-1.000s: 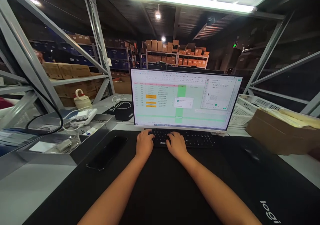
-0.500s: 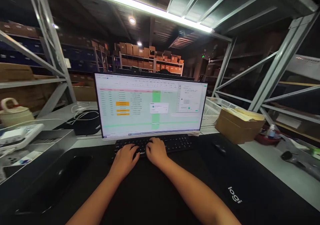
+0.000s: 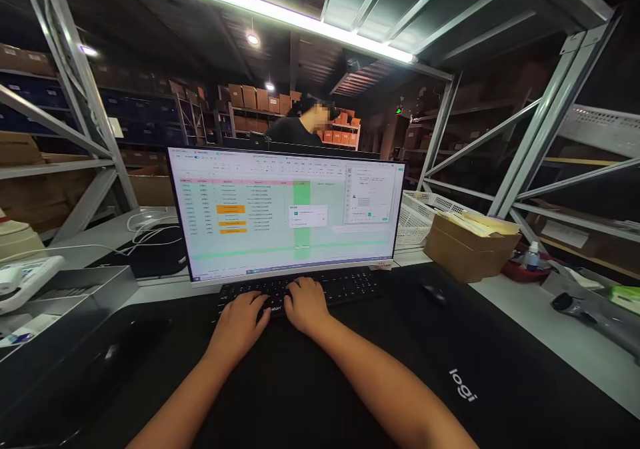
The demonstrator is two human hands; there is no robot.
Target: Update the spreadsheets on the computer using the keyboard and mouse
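A black keyboard (image 3: 350, 284) lies on a black desk mat (image 3: 295, 389) in front of a wide monitor (image 3: 240, 249). My left hand (image 3: 240, 322) rests on the keyboard's left part, fingers apart and lying over the keys. Close beside it, my right hand (image 3: 306, 306) lies over the middle keys with its fingers spread and bent. Neither hand holds anything. The screen shows a spreadsheet with a green column and orange cells, a small pop-up box and a chat window. Some keys are hidden under my hands.
A black mouse (image 3: 433, 294) sits to the right on the mat. Beyond it stand a cardboard box (image 3: 457, 252) with papers, a white basket (image 3: 415, 226) and a handheld scanner (image 3: 575, 306). A grey tray (image 3: 100, 296) is at left. Behind the monitor is a person (image 3: 295, 129).
The view has shifted slightly to the right, so the scene sits further left. A person's head and shoulders have risen into sight behind the monitor. Both hands remain on the keyboard.
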